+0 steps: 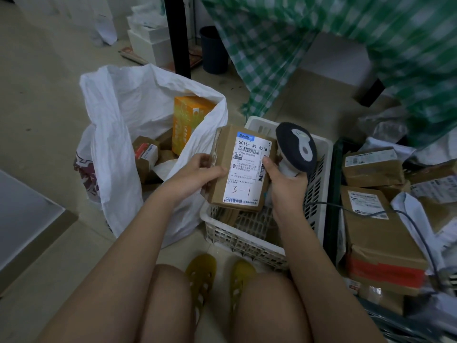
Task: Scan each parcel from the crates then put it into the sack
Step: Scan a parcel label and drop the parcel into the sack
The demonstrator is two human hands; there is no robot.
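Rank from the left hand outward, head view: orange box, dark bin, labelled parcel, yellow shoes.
1. labelled parcel: gripped by the left hand.
2. orange box: inside the sack, up-left.
3. yellow shoes: below, by the knees.
4. dark bin: far back.

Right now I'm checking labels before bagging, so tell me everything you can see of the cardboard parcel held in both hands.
The cardboard parcel is a small brown box, held label-up above the white crate. A white shipping label covers most of its top face, with barcodes, printed "501E- M1 A21B" and handwritten "3-1". The left hand grips its left edge; the right hand presses a thumb on its right edge while holding the scanner. It looks intact.
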